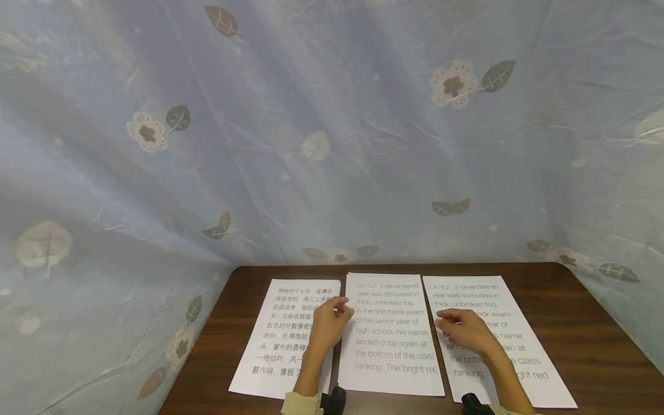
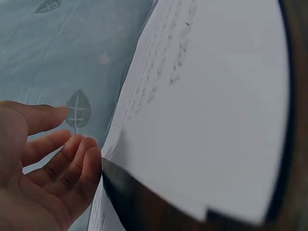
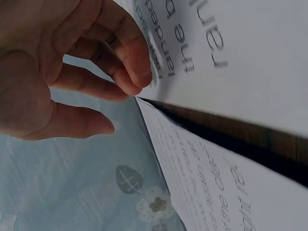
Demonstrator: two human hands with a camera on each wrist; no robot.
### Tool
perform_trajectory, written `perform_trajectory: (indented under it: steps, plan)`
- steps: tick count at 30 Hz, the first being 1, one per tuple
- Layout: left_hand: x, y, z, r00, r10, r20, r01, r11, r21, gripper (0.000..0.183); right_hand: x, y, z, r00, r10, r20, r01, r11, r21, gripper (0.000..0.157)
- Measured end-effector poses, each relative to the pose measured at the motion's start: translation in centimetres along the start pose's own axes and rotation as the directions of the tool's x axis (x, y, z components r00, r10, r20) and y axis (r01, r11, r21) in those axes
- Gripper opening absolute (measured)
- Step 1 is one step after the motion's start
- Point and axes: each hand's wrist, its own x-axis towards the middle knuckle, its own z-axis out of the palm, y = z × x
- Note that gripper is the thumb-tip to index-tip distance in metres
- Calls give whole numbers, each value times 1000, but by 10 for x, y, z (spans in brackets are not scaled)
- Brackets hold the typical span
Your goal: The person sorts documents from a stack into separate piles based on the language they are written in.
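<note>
Three printed stacks of paper lie side by side. The left one [image 1: 280, 328] carries Chinese text; the middle [image 1: 389, 377] and right [image 1: 542, 374] ones carry large English text. My left hand [image 1: 327, 324] hovers over the right side of the Chinese sheet, fingertips toward the middle stack. Its fingers [image 2: 89, 175] are loosely bent and hold nothing, thumb apart. My right hand [image 1: 464, 329] is over the left part of the right sheet, covering some of its words. In the right wrist view its fingers [image 3: 137, 60] curl loosely close above the paper, holding nothing.
The papers lie on a dark brown wooden table [image 1: 591, 334] with rounded far corners. A pale blue curtain [image 1: 332, 190] with leaf and flower prints hangs behind and along both sides. Narrow strips of wood separate the stacks. A black wrist device [image 1: 334, 399] sits by the left cuff.
</note>
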Motion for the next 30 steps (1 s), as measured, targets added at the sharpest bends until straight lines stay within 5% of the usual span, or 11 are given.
perform_trajectory:
  steps: [30]
  plan:
    - [0,-23,-2,998,-18,58,14,998,66,37,10,-1,33,993,13,-117,-26,993,-113,39]
